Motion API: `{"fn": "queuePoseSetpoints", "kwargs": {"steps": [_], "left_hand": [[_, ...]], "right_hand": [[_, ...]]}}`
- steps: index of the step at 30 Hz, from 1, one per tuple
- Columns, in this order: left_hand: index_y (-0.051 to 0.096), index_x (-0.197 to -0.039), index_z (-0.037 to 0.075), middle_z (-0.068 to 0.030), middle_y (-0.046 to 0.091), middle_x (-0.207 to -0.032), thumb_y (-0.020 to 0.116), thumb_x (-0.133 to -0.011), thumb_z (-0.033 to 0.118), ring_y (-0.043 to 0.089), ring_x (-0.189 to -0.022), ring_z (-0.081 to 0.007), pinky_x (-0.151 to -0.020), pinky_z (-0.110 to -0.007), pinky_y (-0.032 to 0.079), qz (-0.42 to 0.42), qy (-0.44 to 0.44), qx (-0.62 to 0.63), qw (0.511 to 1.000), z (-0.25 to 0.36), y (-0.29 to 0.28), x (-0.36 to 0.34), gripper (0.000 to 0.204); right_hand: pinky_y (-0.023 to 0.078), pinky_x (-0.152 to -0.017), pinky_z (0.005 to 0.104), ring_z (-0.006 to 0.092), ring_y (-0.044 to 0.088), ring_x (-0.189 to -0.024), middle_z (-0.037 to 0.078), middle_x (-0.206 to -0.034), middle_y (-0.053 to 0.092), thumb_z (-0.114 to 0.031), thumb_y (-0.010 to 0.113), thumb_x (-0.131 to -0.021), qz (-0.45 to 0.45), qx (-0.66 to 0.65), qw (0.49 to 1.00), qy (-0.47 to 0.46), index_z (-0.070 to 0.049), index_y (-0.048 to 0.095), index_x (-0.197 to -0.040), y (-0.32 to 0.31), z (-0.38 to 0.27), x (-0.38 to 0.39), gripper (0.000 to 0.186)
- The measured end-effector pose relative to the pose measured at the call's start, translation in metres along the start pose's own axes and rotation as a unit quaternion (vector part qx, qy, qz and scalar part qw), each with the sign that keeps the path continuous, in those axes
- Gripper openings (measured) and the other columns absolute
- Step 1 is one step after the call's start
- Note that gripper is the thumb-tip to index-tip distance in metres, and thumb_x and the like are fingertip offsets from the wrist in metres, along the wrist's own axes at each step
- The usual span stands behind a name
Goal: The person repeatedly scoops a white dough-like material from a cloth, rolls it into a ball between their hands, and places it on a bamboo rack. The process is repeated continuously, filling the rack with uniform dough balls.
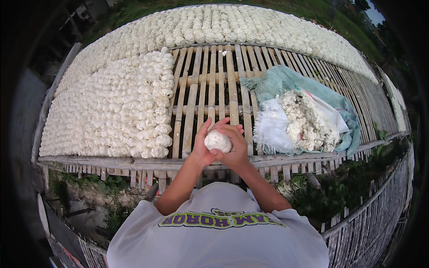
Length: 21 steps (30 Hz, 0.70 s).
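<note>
Drying outdoors on a slatted bamboo rack [210, 85], white lumps [116, 107] fill the rows left of and beyond its bare centre | left hand [202, 145] and right hand [232, 145], fingers clamped around one white lump [218, 140] over the rack's near edge | green-and-white woven sack [286, 85] right of the hands, holding loose white crumbled mass [308, 123].

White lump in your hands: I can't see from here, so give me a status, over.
Left hand and right hand both cupped round the white lump, above the bamboo rack. Open sack of white lumps to the right. Nothing in the way.
</note>
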<state>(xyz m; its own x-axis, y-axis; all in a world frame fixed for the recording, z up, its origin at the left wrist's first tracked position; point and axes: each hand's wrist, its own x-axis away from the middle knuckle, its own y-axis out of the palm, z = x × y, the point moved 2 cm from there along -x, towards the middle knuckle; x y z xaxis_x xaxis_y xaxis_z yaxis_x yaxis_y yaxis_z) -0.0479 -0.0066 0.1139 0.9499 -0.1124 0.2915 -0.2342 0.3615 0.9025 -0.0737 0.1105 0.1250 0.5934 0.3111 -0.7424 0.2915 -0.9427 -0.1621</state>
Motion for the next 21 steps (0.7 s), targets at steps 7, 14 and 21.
{"fn": "queuePoseSetpoints", "kwargs": {"steps": [7, 14, 21], "left_hand": [[0.052, -0.144, 0.004, -0.0275, 0.057, -0.149, 0.040, -0.104, 0.064, 0.055, -0.138, -0.0433, -0.117, -0.056, 0.044, 0.029, 0.040, 0.053, 0.997, 0.002, 0.005, 0.000, 0.073], [0.048, -0.151, 0.003, -0.0302, 0.056, -0.149, 0.039, -0.105, 0.064, 0.055, -0.140, -0.0440, -0.118, -0.056, 0.044, -0.050, 0.038, 0.040, 0.997, 0.022, 0.007, 0.004, 0.076], [0.061, -0.135, 0.003, -0.0273, 0.062, -0.145, 0.041, -0.104, 0.068, 0.056, -0.140, -0.0409, -0.119, -0.053, 0.044, -0.027, -0.023, -0.010, 0.999, 0.022, 0.002, 0.011, 0.075]], "right_hand": [[0.054, -0.101, 0.0439, 0.0317, 0.067, -0.120, 0.018, -0.129, 0.068, -0.026, 0.095, -0.073, -0.011, 0.038, 0.991, 0.128, -0.001, 0.063, -0.132, 0.013, -0.005, 0.002, 0.072], [0.050, -0.109, 0.0453, 0.0342, 0.066, -0.125, 0.019, -0.135, 0.065, -0.027, 0.097, -0.071, -0.041, -0.025, 0.996, 0.070, -0.003, 0.062, -0.137, 0.014, -0.010, -0.004, 0.078], [0.054, -0.103, 0.0476, 0.0371, 0.067, -0.119, 0.018, -0.126, 0.068, -0.033, 0.099, -0.067, -0.084, 0.045, 0.995, 0.043, -0.002, 0.067, -0.130, 0.020, -0.011, -0.014, 0.078]]}}
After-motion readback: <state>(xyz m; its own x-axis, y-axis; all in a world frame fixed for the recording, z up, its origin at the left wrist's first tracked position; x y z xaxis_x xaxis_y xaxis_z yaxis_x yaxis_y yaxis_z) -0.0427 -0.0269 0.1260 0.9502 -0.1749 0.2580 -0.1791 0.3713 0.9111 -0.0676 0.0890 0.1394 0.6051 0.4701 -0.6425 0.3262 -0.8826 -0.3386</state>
